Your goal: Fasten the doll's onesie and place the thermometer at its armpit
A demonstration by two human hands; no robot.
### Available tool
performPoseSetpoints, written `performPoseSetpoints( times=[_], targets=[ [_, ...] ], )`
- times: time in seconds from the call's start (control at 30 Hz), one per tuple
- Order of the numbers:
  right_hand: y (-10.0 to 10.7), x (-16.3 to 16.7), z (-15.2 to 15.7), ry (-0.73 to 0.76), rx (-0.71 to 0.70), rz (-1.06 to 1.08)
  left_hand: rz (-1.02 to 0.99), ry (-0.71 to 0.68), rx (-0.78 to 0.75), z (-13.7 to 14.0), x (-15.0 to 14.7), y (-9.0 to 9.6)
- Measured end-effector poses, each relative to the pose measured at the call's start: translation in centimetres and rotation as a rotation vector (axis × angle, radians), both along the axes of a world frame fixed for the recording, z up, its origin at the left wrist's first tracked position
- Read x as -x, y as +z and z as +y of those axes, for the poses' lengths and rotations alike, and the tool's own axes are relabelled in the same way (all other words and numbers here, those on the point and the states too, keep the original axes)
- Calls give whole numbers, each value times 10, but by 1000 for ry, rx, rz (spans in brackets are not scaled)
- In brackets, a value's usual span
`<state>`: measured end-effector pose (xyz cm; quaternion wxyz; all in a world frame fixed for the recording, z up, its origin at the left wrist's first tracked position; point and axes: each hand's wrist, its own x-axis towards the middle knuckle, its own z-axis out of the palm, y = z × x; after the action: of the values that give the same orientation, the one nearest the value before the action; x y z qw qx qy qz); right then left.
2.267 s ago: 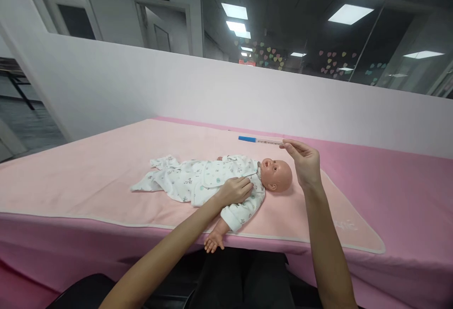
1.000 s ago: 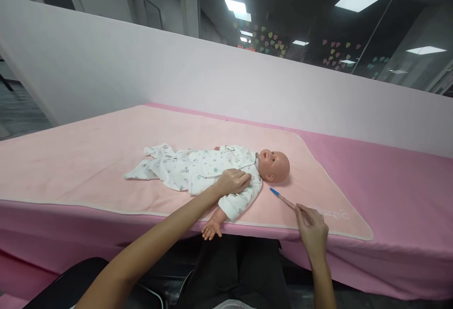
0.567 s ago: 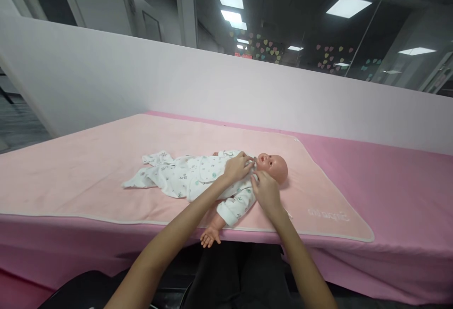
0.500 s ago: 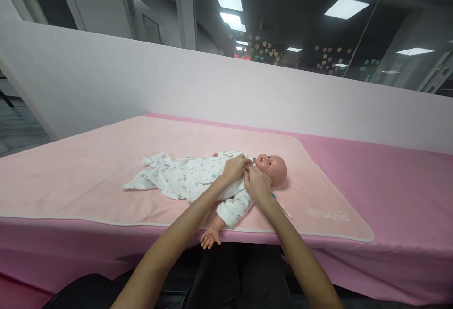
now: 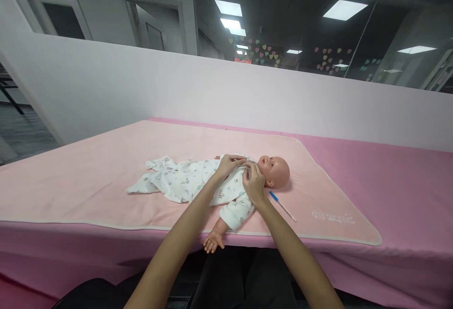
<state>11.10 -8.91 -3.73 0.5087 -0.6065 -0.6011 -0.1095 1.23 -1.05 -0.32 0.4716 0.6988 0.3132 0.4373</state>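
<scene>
A baby doll (image 5: 278,172) lies on its back across a peach mat, its head to the right. It wears a white patterned baby outfit (image 5: 184,181) with long sleeves and covered legs. My left hand (image 5: 228,166) is closed at the outfit's neckline, fingers pinching the cloth. Just under the doll's chin, my right hand (image 5: 254,180) also pinches the neckline, its fingers bent and close to the left fingertips. What lies between the fingertips is partly hidden. One doll arm (image 5: 214,237) reaches past the mat's near edge.
Beside the doll's head lies a thin thermometer-like stick (image 5: 283,206) with a blue end. The peach mat (image 5: 88,167) covers a pink cloth (image 5: 406,191) on the table. A white partition (image 5: 247,92) rises behind, with dark glass above it.
Both hands stay at the neckline; the right fingers have shifted and curled more. The view has moved slightly, and more of the blue-ended stick shows beside my right wrist.
</scene>
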Motion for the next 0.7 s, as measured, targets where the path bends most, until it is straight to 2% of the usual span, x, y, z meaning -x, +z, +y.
performPoseSetpoints(
  times=[0.1,0.23,0.5,0.7],
  targets=[
    [-6,-2,2,57,-91,86,11,-55,-1,-4,3,1],
    [-8,-4,4,74,-121,143,54,-127,-36,-9,7,1],
    [-6,-5,4,91,-67,110,68,-194,-8,-8,10,-2],
    [-8,-7,5,84,-22,51,23,-141,94,-4,9,-6]
  ],
)
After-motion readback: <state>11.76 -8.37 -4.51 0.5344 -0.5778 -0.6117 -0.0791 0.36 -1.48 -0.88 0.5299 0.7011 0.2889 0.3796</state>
